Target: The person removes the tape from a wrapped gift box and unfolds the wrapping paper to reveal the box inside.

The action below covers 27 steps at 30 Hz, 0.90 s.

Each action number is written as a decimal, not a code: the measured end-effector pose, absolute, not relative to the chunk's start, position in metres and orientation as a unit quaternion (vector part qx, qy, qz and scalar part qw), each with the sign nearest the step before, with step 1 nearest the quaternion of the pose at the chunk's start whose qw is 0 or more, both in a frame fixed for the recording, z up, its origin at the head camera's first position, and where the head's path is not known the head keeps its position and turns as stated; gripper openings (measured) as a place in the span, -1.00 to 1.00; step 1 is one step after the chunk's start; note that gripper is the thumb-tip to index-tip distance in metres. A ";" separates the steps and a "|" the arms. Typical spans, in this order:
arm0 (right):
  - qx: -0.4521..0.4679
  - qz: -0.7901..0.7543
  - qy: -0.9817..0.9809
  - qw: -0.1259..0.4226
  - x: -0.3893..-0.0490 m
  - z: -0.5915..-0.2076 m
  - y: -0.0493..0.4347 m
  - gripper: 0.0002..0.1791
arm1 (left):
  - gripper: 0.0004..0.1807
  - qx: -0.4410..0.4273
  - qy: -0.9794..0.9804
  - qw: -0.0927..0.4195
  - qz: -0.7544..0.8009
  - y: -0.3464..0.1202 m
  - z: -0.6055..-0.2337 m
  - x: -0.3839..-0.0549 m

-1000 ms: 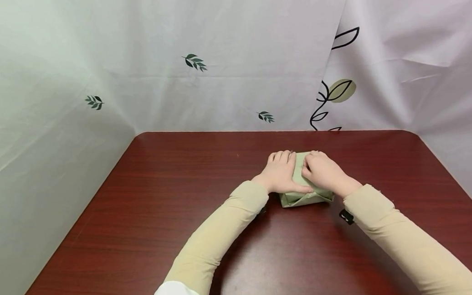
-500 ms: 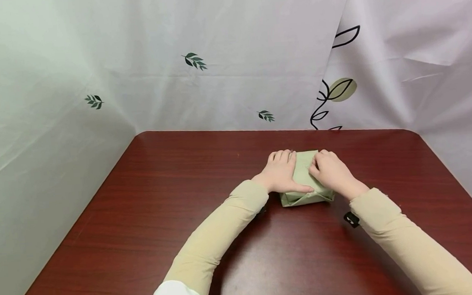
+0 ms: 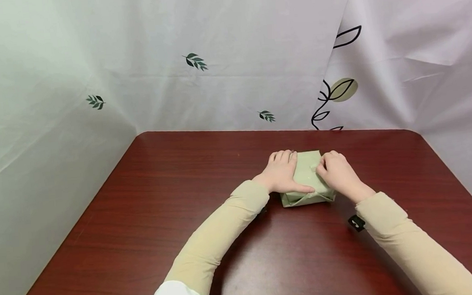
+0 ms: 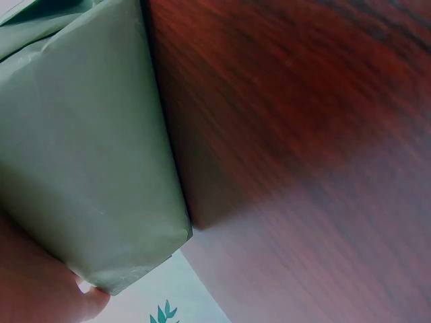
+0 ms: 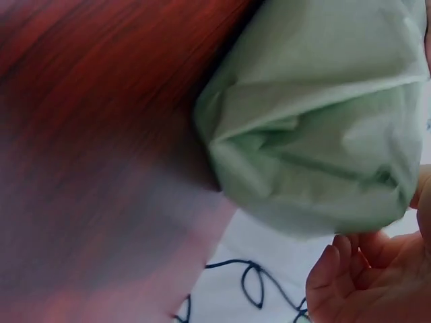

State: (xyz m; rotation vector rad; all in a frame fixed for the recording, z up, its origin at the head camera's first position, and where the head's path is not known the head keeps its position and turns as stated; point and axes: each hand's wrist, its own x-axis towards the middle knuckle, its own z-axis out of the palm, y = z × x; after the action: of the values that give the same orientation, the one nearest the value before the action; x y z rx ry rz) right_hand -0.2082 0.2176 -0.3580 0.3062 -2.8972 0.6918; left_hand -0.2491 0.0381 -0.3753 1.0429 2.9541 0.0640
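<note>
A box-shaped parcel wrapped in pale green paper (image 3: 307, 179) lies on the table, its paper folded at the near end. My left hand (image 3: 279, 172) rests on its left side and top with straight fingers, the thumb along the near edge. At the right side of the top is my right hand (image 3: 340, 177), fingers curled and thumb against them. Beside those fingertips a small pale strip (image 3: 313, 168) shows on the paper, and they seem to pinch its end, which is hidden. The right wrist view shows the curled fingers (image 5: 330, 269) by the folded paper end (image 5: 316, 155).
The parcel stands on a dark red wood-grain table (image 3: 174, 206). White cloth (image 3: 229, 52) with leaf prints hangs behind it and at the sides. A small black device (image 3: 356, 222) is at the right wrist.
My right hand has moved right across the parcel's top, from near its middle to its right side, and the pale strip has come into view. The left hand stays in place.
</note>
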 end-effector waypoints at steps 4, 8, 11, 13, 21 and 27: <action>0.085 0.269 -0.958 0.059 -0.209 -0.360 0.226 -0.84 | 0.18 0.337 0.941 0.015 0.030 0.037 -0.375 -0.249; 0.072 0.296 -0.952 0.035 -0.210 -0.360 0.231 -0.80 | -0.02 0.348 0.937 0.014 0.034 0.036 -0.376 -0.249; 0.065 0.304 -0.950 0.021 -0.209 -0.360 0.233 -0.78 | -0.09 0.355 0.934 0.008 0.033 0.036 -0.376 -0.249; 0.063 0.305 -0.950 0.014 -0.209 -0.359 0.234 -0.77 | -0.10 0.354 0.935 0.008 0.030 0.036 -0.377 -0.249; 0.050 0.319 -0.946 -0.009 -0.207 -0.356 0.238 -0.72 | -0.11 0.354 0.935 0.013 0.030 0.036 -0.372 -0.245; 0.031 0.362 -0.931 -0.034 -0.207 -0.358 0.244 -0.67 | -0.10 0.354 0.935 0.012 0.029 0.036 -0.372 -0.246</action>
State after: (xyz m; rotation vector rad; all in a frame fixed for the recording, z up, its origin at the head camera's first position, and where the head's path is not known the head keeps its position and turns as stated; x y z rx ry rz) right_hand -0.2069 0.2444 -0.3580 0.1000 -2.9905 1.1617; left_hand -0.2457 0.0361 -0.3723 1.1030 2.9135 0.0902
